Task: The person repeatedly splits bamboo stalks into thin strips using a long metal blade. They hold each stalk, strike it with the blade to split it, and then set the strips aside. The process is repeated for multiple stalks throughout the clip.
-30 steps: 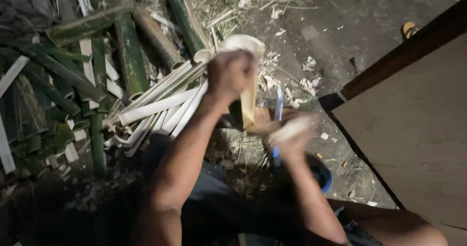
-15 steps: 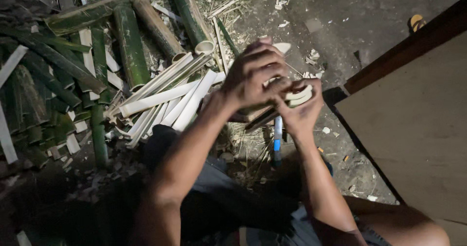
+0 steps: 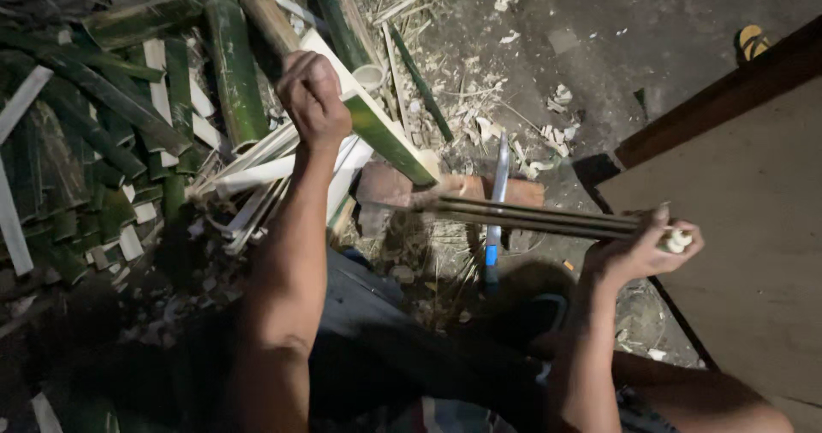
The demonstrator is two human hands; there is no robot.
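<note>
The split bamboo piece (image 3: pixel 377 129) stayed in the left hand (image 3: pixel 312 99), fist closed round it over the bamboo pile (image 3: pixel 111 142). Half a second earlier both hands met; now the right hand (image 3: pixel 638 249) had drawn away, gripping thin bamboo strips (image 3: pixel 539 217) above the blue-handled knife (image 3: pixel 495 219), separated.

Bamboo pile (image 3: pixel 128 142) crowds left; wooden board (image 3: pixel 753 227) blocks right.

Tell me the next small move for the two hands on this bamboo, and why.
Probably lower the split green bamboo piece in the left hand towards the brownish block below it. That piece is raised and slanted, its lower end just above the block. The right hand holds thin dark bamboo strips out to the side, clear of the block, beside the blue-handled tool on the ground.
</note>
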